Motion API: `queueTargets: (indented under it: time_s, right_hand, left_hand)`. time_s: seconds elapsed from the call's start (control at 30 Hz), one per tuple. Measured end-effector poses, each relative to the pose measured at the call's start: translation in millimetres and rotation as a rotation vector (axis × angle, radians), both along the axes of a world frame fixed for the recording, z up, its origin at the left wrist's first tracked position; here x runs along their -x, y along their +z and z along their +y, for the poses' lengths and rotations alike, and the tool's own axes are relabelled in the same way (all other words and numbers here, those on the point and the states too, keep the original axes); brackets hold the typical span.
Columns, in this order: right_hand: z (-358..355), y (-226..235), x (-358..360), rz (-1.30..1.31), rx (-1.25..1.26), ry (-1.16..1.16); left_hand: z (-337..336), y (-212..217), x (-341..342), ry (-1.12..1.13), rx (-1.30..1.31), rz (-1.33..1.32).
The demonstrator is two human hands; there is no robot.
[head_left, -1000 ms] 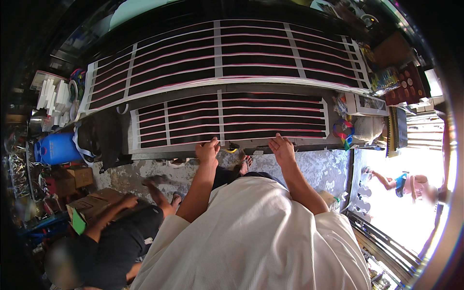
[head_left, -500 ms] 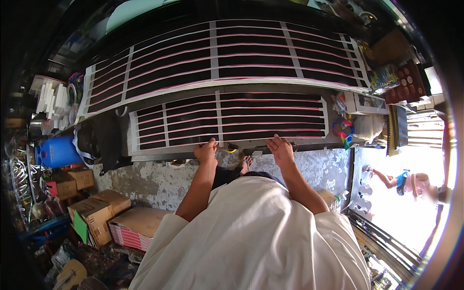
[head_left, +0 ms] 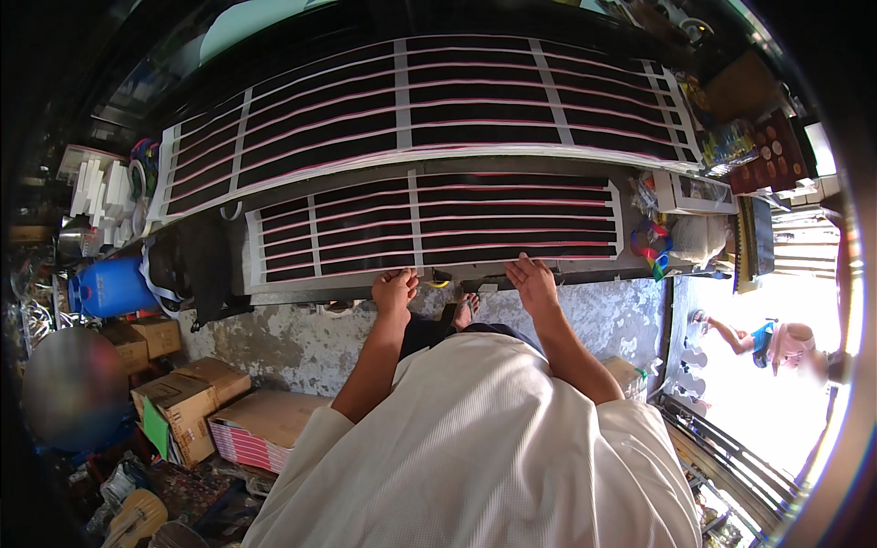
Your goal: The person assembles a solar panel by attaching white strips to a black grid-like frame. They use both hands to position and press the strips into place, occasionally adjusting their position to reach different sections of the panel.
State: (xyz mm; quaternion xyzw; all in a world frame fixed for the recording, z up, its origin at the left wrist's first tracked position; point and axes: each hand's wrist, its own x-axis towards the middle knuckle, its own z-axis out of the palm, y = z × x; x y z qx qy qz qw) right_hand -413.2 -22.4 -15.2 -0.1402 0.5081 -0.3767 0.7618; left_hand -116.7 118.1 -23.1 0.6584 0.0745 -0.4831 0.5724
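Though near, sheet point(head_left: 512, 222) beyond left hand point(head_left: 395, 290)

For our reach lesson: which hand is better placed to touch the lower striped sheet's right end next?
The right hand, likely: it is by the near edge of the lower striped sheet, nearer that end than the left hand.

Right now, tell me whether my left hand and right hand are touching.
Apart: the head view shows a wide gap between the left hand and right hand, with patchy floor visible there.
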Motion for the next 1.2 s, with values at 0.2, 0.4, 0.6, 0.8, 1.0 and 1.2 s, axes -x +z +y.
queueTargets:
  time_s: [0.2,0.4,0.6,0.8,1.0,1.2]
  right_hand:
    - [-0.1,-5.7,3.0,-0.008,0.022,0.054]
    - [0.3,-4.1,2.9,-0.032,0.018,0.016]
    - [2.1,-1.8,2.4,-0.018,0.005,0.019]
    - [1.4,-3.3,4.0,-0.016,0.003,0.022]
    - [2.8,-6.5,6.1,-0.023,0.004,0.021]
    - [4.7,-6.0,6.6,-0.002,-0.006,0.036]
  left_hand:
    - [2.5,2.7,-0.3,-0.086,-0.002,-0.029]
    - [22.5,-11.8,10.0,-0.116,0.131,-0.349]
    - [35.9,-17.5,29.7,-0.523,-0.073,-1.012]
    - [31.1,-15.8,39.9,-0.551,-0.125,-0.982]
    - [23.2,-31.3,35.8,-0.229,0.132,-0.497]
    - [7.4,-30.4,29.6,-0.112,-0.011,-0.358]
